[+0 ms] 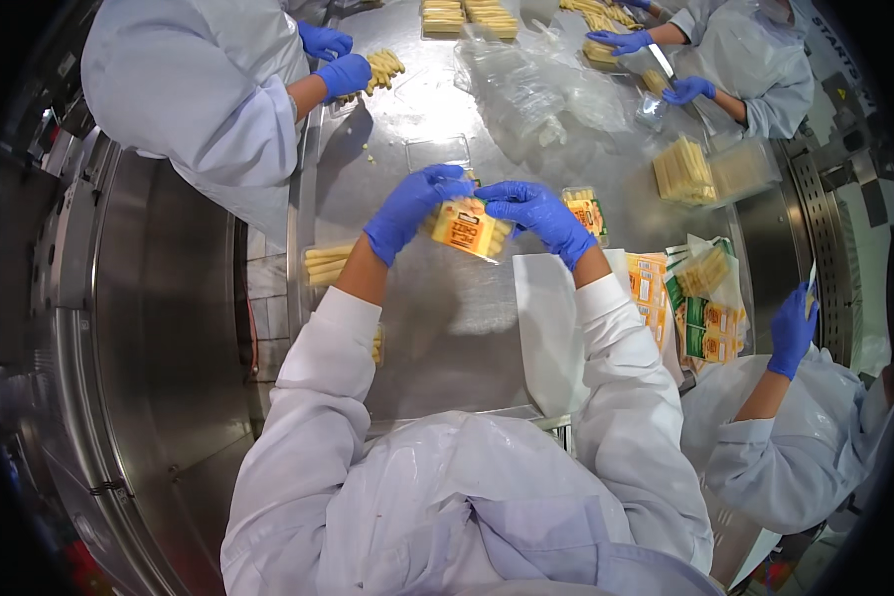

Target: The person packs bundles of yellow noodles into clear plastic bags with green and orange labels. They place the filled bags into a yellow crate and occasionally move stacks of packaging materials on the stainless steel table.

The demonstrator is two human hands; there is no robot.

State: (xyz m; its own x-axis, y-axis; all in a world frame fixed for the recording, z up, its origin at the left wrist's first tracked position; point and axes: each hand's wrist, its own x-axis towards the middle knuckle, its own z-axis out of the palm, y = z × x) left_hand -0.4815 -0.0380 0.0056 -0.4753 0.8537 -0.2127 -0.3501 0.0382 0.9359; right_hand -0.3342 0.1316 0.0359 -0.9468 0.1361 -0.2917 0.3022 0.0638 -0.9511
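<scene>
A clear plastic pack of pale yellow food sticks with a printed orange and yellow label (465, 227) is held up over the steel table. My left hand (419, 208), in a blue glove, grips its upper left edge. On its upper right side, the blue-gloved fingers of my right hand (540, 216) take hold of it too. Behind the pack, a clear plastic tray (438, 151) lies on the table. Another labelled pack (585, 214) lies just right of my right hand. Below my left hand, more pale sticks (326, 264) lie at the table's left edge, partly hidden by my sleeve.
Co-workers in white coats and blue gloves stand at left, upper right and lower right; one holds a knife (661, 62). Crumpled plastic bags (521, 82), stacked sticks (683, 171), label sheets (647, 287) and white paper (547, 320) lie on the steel table (432, 335).
</scene>
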